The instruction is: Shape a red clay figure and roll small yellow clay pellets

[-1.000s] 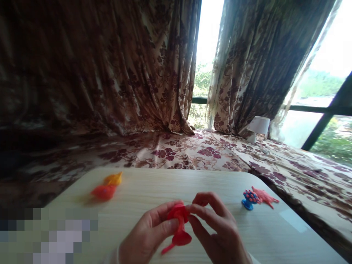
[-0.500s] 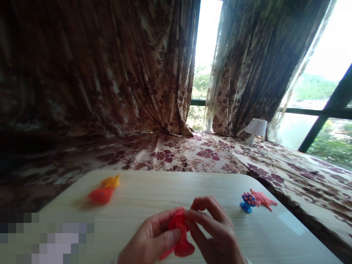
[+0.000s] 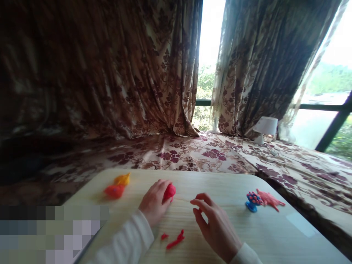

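The person's left hand (image 3: 155,203) is closed around a red lump (image 3: 170,190) over the middle of the pale table (image 3: 217,183), nearer the far edge than the two scraps; whether the lump touches the surface I can't make out. To its right, the right hand (image 3: 216,225) hovers above the table, thumb and forefinger spread apart. Between the wrists, toward the near edge, lie a tiny red scrap (image 3: 164,236) and, just beside it, a thin red strip (image 3: 175,240) with a knobby end. Up by the far-left corner sit an orange-red lump (image 3: 114,191) and a yellow piece (image 3: 122,179) right behind it. Over near the right edge, a blue piece dotted with pink (image 3: 252,202) stands upright on its foot, a splayed pink figure (image 3: 270,200) close behind it.
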Demonstrator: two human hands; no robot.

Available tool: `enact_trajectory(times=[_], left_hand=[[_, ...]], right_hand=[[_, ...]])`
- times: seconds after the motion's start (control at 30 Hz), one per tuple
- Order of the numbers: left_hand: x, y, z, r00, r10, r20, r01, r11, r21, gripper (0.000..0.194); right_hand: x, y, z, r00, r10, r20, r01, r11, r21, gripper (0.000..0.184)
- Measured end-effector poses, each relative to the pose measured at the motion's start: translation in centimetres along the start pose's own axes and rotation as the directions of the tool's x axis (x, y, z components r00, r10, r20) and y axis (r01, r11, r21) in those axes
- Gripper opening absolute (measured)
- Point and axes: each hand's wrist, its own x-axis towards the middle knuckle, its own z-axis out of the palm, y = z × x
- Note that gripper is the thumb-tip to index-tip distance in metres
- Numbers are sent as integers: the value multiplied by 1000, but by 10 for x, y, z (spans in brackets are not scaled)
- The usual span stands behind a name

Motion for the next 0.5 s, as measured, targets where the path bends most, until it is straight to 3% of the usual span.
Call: enact_trajectory(times=[0.27, 0.4, 0.5], left_hand=[[-3, 13, -10, 1000, -14, -5, 14, 991, 130, 51], [14, 6, -47, 987, -106, -123, 133, 960, 245, 41], [35, -21, -90, 923, -286, -256, 362, 872, 331, 34]], right_hand=[[0, 2, 1, 997, -70, 20, 71, 996, -56, 24], [0, 5, 0, 989, -146, -6, 145, 984, -104, 22], [1, 7, -1, 981, -187, -48, 181, 976, -119, 21]])
